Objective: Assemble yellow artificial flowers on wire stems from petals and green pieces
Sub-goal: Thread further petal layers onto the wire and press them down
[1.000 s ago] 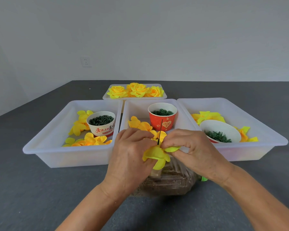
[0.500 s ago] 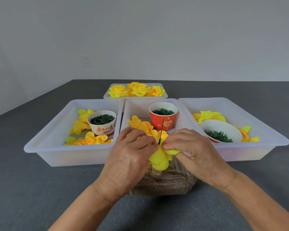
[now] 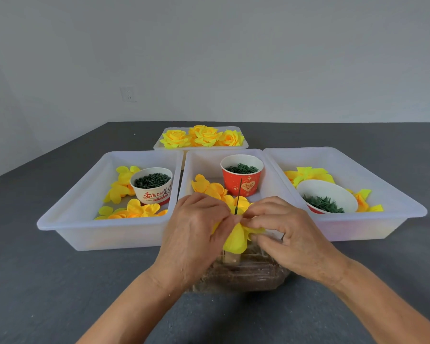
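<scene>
A yellow petal piece (image 3: pixel 235 238) sits on a thin dark wire stem (image 3: pixel 238 196) that points straight up between my hands. My left hand (image 3: pixel 196 234) pinches the petal from the left, close to the wire. From the right, my right hand (image 3: pixel 291 234) pinches the same petal with curled fingers. The wire's lower part is hidden behind my fingers. Loose yellow petals (image 3: pixel 209 186) lie in the middle white tray (image 3: pixel 191 175), next to a red cup (image 3: pixel 241 175) of green pieces.
A clear plastic container (image 3: pixel 246 271) stands under my hands. The left tray (image 3: pixel 67 219) holds petals and a white cup (image 3: pixel 152 184) of green pieces. The right tray (image 3: pixel 392 202) holds petals and a tilted bowl (image 3: pixel 327 197). Finished flowers (image 3: pixel 204 137) fill a far tray.
Both hands have kept hold of the petal piece and worked it further down the wire. The petal now hangs lower between my fingers; the trays have not moved.
</scene>
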